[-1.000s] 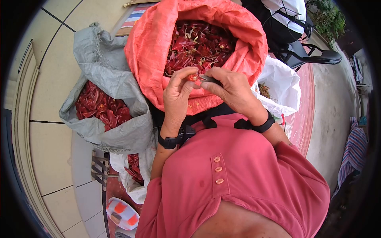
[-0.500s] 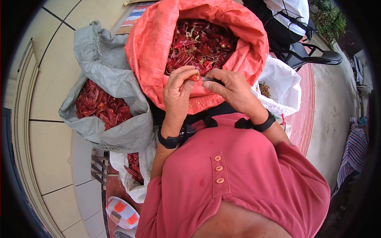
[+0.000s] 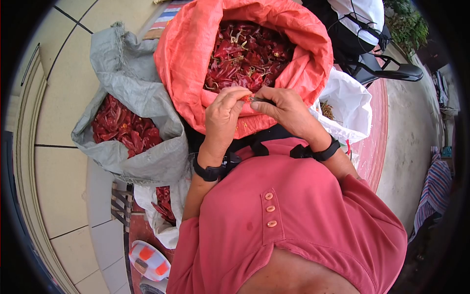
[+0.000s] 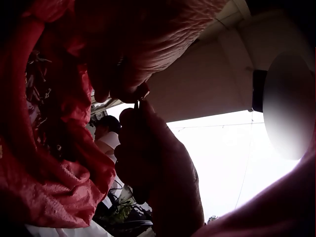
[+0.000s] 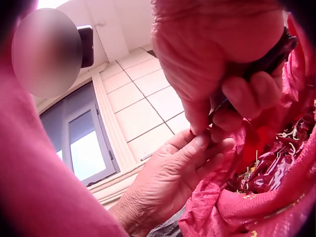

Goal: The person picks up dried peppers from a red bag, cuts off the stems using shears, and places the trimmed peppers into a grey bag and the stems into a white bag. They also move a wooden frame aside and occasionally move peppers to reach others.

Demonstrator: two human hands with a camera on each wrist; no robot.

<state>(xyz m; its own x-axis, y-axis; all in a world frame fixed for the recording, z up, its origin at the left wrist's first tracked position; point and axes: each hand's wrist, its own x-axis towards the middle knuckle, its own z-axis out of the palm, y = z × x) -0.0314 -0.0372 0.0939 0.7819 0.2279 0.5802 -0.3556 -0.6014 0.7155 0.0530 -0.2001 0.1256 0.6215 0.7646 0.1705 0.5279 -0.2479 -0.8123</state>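
Observation:
My left hand [image 3: 223, 115] pinches a small red dried chili [image 3: 245, 98] at the near rim of an orange sack [image 3: 181, 63] full of dried red chilies [image 3: 245, 51]. My right hand [image 3: 281, 108] grips a small dark metal cutting tool [image 3: 258, 100] whose tip meets the chili. In the right wrist view the right fingers [image 5: 242, 96] curl round the dark tool [image 5: 269, 57] and the left hand [image 5: 173, 170] closes in from below. The left wrist view is dark, with both hands [image 4: 148, 163] in silhouette beside the sack [image 4: 54, 192].
A grey woven sack [image 3: 132, 98] holding red chilies [image 3: 122, 127] lies at the left. A white bag [image 3: 350, 105] sits right of the orange sack, a smaller white bag with chilies [image 3: 164, 208] below the grey one. Pale tiled floor [image 3: 63, 161] runs along the left.
Both hands have drifted slightly up toward the sack's rim and closer together; the left fingers now cover most of the chili. The tool stays at the chili.

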